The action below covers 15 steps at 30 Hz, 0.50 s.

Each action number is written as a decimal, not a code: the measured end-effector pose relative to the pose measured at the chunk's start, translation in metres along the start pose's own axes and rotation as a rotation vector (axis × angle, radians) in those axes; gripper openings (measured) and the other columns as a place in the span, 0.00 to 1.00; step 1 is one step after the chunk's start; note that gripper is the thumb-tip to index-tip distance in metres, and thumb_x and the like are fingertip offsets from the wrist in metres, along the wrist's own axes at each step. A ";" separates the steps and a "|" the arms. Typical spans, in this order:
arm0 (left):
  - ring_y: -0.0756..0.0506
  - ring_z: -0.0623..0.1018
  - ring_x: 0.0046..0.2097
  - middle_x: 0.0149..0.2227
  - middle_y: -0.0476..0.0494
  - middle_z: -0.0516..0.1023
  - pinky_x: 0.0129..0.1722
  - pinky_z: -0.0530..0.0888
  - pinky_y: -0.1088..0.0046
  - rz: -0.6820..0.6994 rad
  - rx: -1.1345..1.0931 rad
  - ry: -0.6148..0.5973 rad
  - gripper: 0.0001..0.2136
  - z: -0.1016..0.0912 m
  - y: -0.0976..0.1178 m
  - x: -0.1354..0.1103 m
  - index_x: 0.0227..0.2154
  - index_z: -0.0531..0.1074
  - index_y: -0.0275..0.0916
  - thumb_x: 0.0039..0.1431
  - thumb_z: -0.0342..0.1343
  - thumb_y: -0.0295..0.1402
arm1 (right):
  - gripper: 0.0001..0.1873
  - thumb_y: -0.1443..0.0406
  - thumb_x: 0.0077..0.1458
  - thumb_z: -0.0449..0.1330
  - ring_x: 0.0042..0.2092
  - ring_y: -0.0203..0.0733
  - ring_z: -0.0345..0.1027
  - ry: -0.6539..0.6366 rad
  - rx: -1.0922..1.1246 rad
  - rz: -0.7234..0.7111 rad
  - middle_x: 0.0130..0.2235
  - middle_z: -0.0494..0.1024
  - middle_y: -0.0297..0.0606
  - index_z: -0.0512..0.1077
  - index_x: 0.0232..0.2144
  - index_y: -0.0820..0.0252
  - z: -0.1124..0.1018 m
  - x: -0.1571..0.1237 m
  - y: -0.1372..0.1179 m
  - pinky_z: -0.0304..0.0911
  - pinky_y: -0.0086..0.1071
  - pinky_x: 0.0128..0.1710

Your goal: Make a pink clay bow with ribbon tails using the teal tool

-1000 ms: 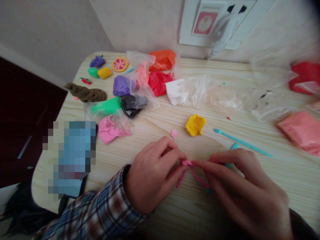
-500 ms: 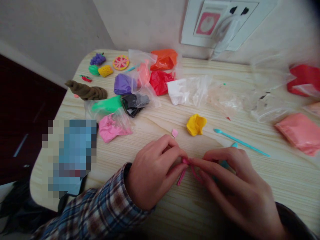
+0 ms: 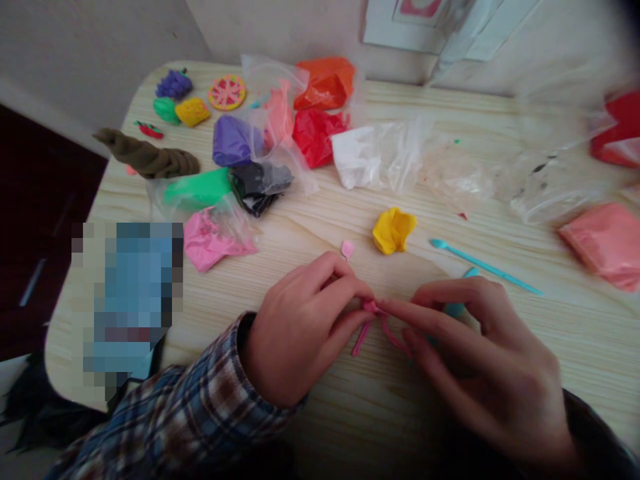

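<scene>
My left hand point(image 3: 300, 333) and my right hand point(image 3: 480, 360) meet at the middle of a light wooden table point(image 3: 350, 413), fingertips pinched together on a thin pink clay strip point(image 3: 371, 319). The strip's knotted top sits between the fingertips and two thin ends hang down onto the table. A tiny pink clay bit point(image 3: 347, 249) lies just beyond my left hand. A yellow clay lump point(image 3: 393, 230) sits a little farther back. A teal tool end point(image 3: 463, 293) shows behind my right fingers.
A teal modelling stick point(image 3: 483, 267) lies right of the yellow lump. Bagged clay in pink point(image 3: 213, 240), green point(image 3: 197, 190), purple point(image 3: 233, 141), red point(image 3: 315, 137), orange point(image 3: 325, 83) and white point(image 3: 357, 160) crowds the back left. A brown clay twist point(image 3: 145, 158) and small clay fruits point(image 3: 185, 107) sit near the far left edge.
Both hands stay pinched on the pink strip with only small finger shifts. The view has tilted downward, so everything on the table sits slightly higher in the picture.
</scene>
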<state>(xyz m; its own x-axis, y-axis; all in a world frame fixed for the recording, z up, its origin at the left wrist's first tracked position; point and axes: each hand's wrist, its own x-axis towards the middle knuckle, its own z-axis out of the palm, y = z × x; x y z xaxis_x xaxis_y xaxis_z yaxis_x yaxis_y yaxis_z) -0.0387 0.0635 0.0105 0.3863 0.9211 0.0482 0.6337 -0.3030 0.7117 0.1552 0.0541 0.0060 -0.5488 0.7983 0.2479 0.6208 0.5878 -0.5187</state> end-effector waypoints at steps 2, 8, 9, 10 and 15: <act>0.49 0.72 0.35 0.33 0.46 0.72 0.34 0.70 0.74 0.001 -0.001 0.001 0.02 0.000 0.000 0.000 0.32 0.73 0.35 0.56 0.57 0.27 | 0.16 0.72 0.55 0.54 0.37 0.38 0.62 0.022 0.012 0.033 0.37 0.66 0.39 0.69 0.46 0.59 -0.001 0.000 -0.001 0.60 0.34 0.34; 0.49 0.72 0.35 0.33 0.46 0.72 0.35 0.69 0.74 -0.019 -0.011 -0.016 0.02 -0.001 0.001 0.001 0.32 0.74 0.35 0.56 0.57 0.27 | 0.15 0.74 0.55 0.53 0.37 0.37 0.60 0.026 0.033 0.029 0.36 0.65 0.38 0.69 0.44 0.60 -0.002 0.000 -0.002 0.59 0.34 0.33; 0.49 0.72 0.35 0.33 0.46 0.72 0.34 0.69 0.74 -0.020 -0.014 -0.015 0.02 -0.001 0.001 0.001 0.32 0.74 0.35 0.56 0.57 0.27 | 0.15 0.74 0.54 0.53 0.37 0.37 0.60 0.020 0.033 0.020 0.36 0.65 0.38 0.69 0.44 0.60 -0.002 0.000 -0.002 0.59 0.33 0.33; 0.49 0.72 0.35 0.33 0.46 0.72 0.34 0.69 0.74 -0.024 -0.016 -0.015 0.02 -0.001 0.001 0.001 0.32 0.74 0.35 0.56 0.57 0.27 | 0.15 0.74 0.54 0.53 0.37 0.37 0.60 0.010 0.033 0.012 0.36 0.65 0.38 0.69 0.44 0.60 -0.002 0.000 -0.001 0.59 0.33 0.33; 0.49 0.72 0.34 0.34 0.46 0.73 0.32 0.69 0.73 -0.029 0.001 -0.006 0.03 -0.001 0.002 0.001 0.32 0.74 0.35 0.56 0.56 0.27 | 0.15 0.73 0.55 0.52 0.38 0.38 0.60 -0.021 0.016 -0.010 0.37 0.65 0.39 0.68 0.45 0.60 -0.001 -0.001 0.000 0.60 0.33 0.32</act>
<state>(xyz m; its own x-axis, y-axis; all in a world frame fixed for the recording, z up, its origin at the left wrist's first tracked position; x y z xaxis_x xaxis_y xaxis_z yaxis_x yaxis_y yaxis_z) -0.0380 0.0645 0.0129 0.3717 0.9281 0.0234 0.6455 -0.2764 0.7120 0.1563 0.0540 0.0066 -0.5666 0.7894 0.2362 0.6060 0.5935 -0.5297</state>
